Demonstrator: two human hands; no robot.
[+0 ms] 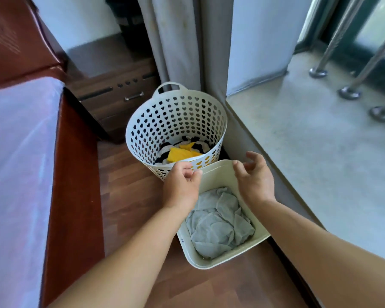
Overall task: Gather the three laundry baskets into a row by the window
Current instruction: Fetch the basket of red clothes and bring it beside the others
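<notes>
A round white basket (147, 123) with heart-shaped holes stands on the wood floor by the curtain, holding yellow and black-and-white striped clothes (182, 150). Right in front of it sits a plain cream rectangular basket (218, 261) with a grey cloth (218, 225) inside, touching the round one and the window ledge. My left hand (181, 185) hovers over the cream basket's far-left rim with fingers loosely curled, holding nothing. My right hand (255, 176) is above the far-right rim with fingers spread. Only two baskets are in view.
A raised pale window ledge (316, 152) with metal rail posts (349, 92) runs along the right. A bed with a red-brown frame (73, 174) lines the left. A dark wooden nightstand (113, 94) and grey curtain (176, 41) stand behind the round basket.
</notes>
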